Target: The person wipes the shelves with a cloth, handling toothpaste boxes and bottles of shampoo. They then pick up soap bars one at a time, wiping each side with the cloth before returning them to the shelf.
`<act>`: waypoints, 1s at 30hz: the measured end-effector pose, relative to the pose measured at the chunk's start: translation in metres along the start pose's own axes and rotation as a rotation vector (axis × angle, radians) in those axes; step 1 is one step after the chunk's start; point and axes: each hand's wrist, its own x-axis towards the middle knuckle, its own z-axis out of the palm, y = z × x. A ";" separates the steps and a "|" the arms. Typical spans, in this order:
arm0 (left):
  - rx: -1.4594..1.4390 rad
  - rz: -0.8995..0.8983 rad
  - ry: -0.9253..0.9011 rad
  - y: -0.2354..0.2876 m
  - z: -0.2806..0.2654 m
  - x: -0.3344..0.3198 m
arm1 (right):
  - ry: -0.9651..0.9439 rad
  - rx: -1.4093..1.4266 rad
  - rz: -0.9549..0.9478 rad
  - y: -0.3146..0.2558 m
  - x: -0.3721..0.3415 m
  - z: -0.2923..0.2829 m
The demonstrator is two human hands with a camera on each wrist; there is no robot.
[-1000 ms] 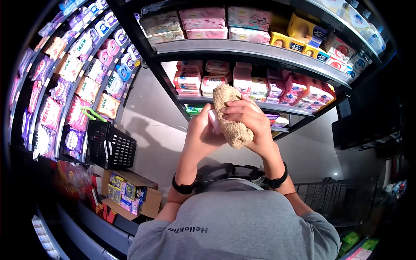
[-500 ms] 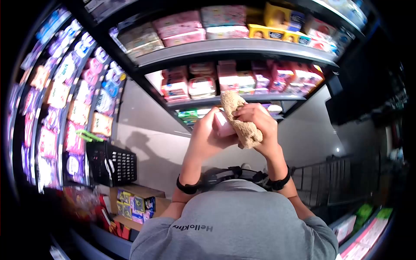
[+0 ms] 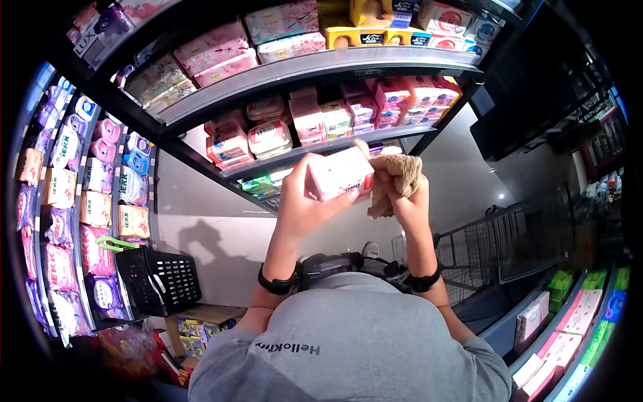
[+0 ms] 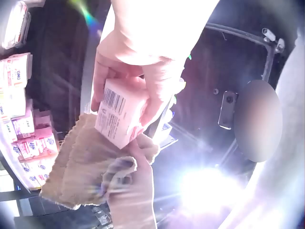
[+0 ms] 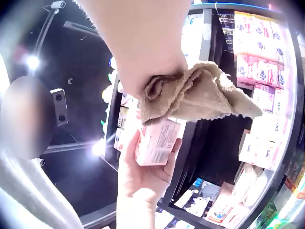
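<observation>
My left hand [image 3: 298,204] holds a small pink-and-white box [image 3: 340,175], thumb on the near side and fingers round the far side. Red and dark lettering marks its lower right corner. In the left wrist view a barcode shows on one face of the box [image 4: 116,109]. My right hand [image 3: 410,199] grips a bunched beige cloth [image 3: 403,167], close beside the box's right end. Folds of the cloth [image 5: 205,95] hang out past the hand in the right wrist view and hide some of its fingers.
Ahead, a shelf [image 3: 295,70] carries rows of boxed goods, with more pink boxes [image 3: 392,104] on the level below. A black basket [image 3: 161,278] stands at left before shelves of soft packs [image 3: 60,187]. A wire cart [image 3: 495,244] is at right.
The cloth has come off the box and shifted right with my right hand. More of the box now shows in my left hand, and the view has turned to the right.
</observation>
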 end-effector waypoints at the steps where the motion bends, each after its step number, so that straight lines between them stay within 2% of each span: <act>1: -0.027 0.041 0.018 -0.001 0.000 0.001 | -0.061 0.108 0.057 0.005 0.001 -0.003; 2: -0.053 0.081 0.035 -0.003 -0.001 0.002 | -0.056 0.308 0.157 0.006 -0.001 -0.001; 4: 0.060 0.097 0.034 0.001 -0.005 0.003 | -0.037 0.439 0.260 0.008 -0.002 0.004; 6: 0.173 0.113 0.033 -0.001 -0.008 0.004 | -0.097 0.313 0.245 0.022 0.001 0.010; 8: 0.379 0.351 0.109 -0.012 -0.011 0.008 | -0.105 0.661 0.485 0.020 0.006 0.018; 10: 0.417 0.370 0.090 -0.012 -0.012 0.005 | -0.159 0.873 0.630 0.035 0.014 0.023; 11: 0.421 0.385 0.047 -0.014 -0.014 0.004 | -0.212 0.791 0.657 0.040 0.017 0.026; 14: 0.396 0.402 -0.040 -0.016 -0.017 0.002 | -0.475 1.301 0.912 0.075 0.025 0.031; 16: 0.416 0.412 -0.046 -0.013 -0.023 0.006 | -0.382 1.271 0.866 0.069 0.029 0.036; 18: 0.288 0.388 -0.054 -0.020 -0.028 0.011 | -0.335 1.218 0.817 0.058 0.031 0.036; 19: 0.109 0.289 -0.053 -0.017 -0.026 0.011 | -0.334 1.222 0.815 0.055 0.032 0.037; 21: 0.105 0.327 -0.120 -0.026 -0.030 0.017 | -0.163 1.094 0.675 0.050 0.033 0.037; 22: 0.099 0.364 -0.182 -0.032 -0.031 0.020 | -0.155 1.096 0.670 0.047 0.034 0.034; 24: 0.054 0.334 -0.160 -0.039 -0.026 0.017 | -0.205 0.820 0.519 0.038 0.034 0.028; 27: -0.208 0.066 -0.132 -0.046 -0.026 0.015 | -0.229 0.669 0.489 0.033 0.035 0.022; 29: -0.262 0.028 -0.157 -0.052 -0.030 0.020 | -0.203 0.645 0.442 0.044 0.034 0.018; 30: -0.316 -0.006 -0.175 -0.056 -0.033 0.023 | -0.127 0.655 0.475 0.042 0.036 0.014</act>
